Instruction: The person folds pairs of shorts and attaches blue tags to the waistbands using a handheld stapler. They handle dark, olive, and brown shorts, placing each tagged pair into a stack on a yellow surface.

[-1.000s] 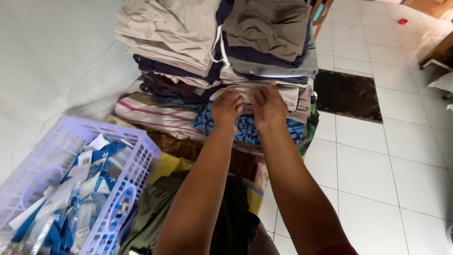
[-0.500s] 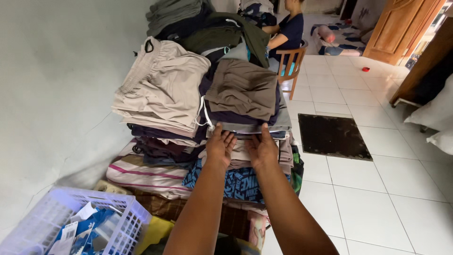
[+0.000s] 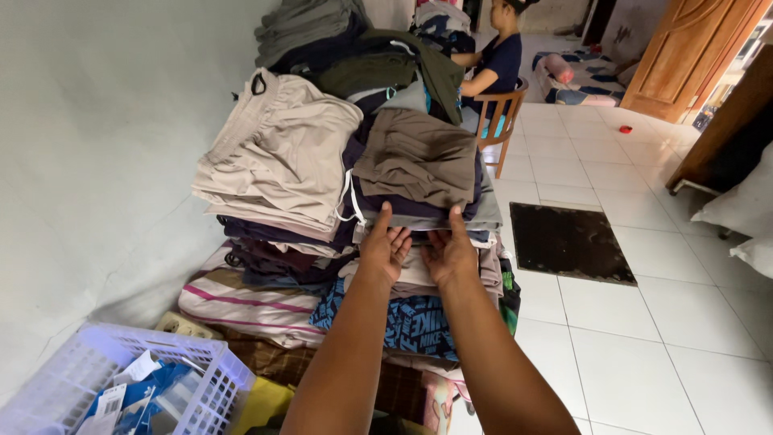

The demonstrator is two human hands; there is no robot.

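Head view first, says Speaker One: the person's left hand (image 3: 386,248) and right hand (image 3: 449,256) meet at the front edge of the stack of folded clothes (image 3: 378,201); fingers spread and flat, palms toward the cloth, clamped on nothing; they press just under the grey-brown folded garment (image 3: 419,165) that lies on top at the right.

Speaker Two: what could slip there?

Speaker One: the stack looks tall and soft; a push from the front could, by his judgement, slide the upper layers back toward the wall (image 3: 97,145) or tip the beige folded trousers (image 3: 278,157) off the left side; the layers are loose cloth, not bound.

Speaker Two: and the materials?

Speaker One: matte woven cotton on top, with a white drawstring (image 3: 348,201) hanging free that a finger might snag; below come dark knits, a striped cloth (image 3: 250,306) in cream and pink, and a blue patterned fabric (image 3: 415,326).

Speaker Two: around it?

Speaker One: a white plastic lattice basket (image 3: 201,379) with blue and white packets sits at lower left; glossy white floor tiles (image 3: 644,354) and a dark mat (image 3: 568,242) lie to the right; farther back another person sits on a wooden chair (image 3: 503,121) near a wooden door (image 3: 676,56).
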